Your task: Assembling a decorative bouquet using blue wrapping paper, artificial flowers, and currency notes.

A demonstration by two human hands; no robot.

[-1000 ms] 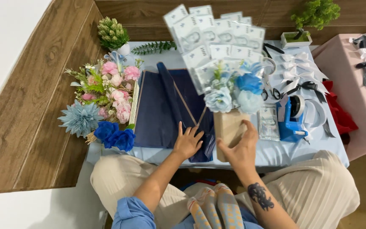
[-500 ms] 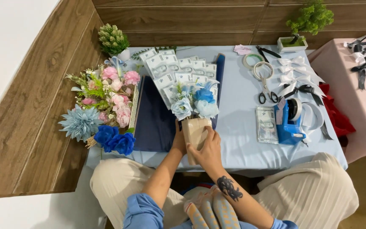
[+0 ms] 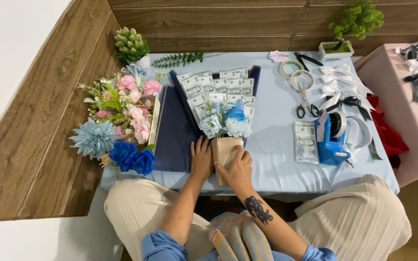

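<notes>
1. at the near edge of the table [image 3: 272, 159], the bouquet [image 3: 224, 121] lies flat on its back, its kraft handle [image 3: 224, 152] pointing at the person and its fan of banknotes [image 3: 218, 89] spread away over the navy wrapping sheets [image 3: 175, 140].
2. left hand [image 3: 201, 159] lies palm down with fingers spread, pressed on the navy sheets and touching the handle's left side; right hand [image 3: 239, 169] cups over the handle's lower right, fingers curled on it, not pinching.
3. risk, as i judge it: the notes are only fanned on sticks, so a push or twist at the handle could skew the fan or knock a note loose.
4. risk: the handle sits close to the table's edge; a pull toward the lap could tip the bouquet off.
5. risk: the left palm could drag or crease the navy sheets, so they sit crooked under the bouquet.
6. counts in the bouquet: roughly a dozen notes, too overlapped for an exact count; about four pale and blue flowers [image 3: 228, 121] at its neck.
7. counts further out: one stack of loose notes [image 3: 305, 141], one blue tape dispenser [image 3: 332, 140], one pair of scissors [image 3: 306, 104], two tape rolls [image 3: 296, 75], several white bows [image 3: 337, 79].
8. left side: one mixed flower heap [image 3: 122, 118]; two potted plants [image 3: 351, 26] at the back.
</notes>
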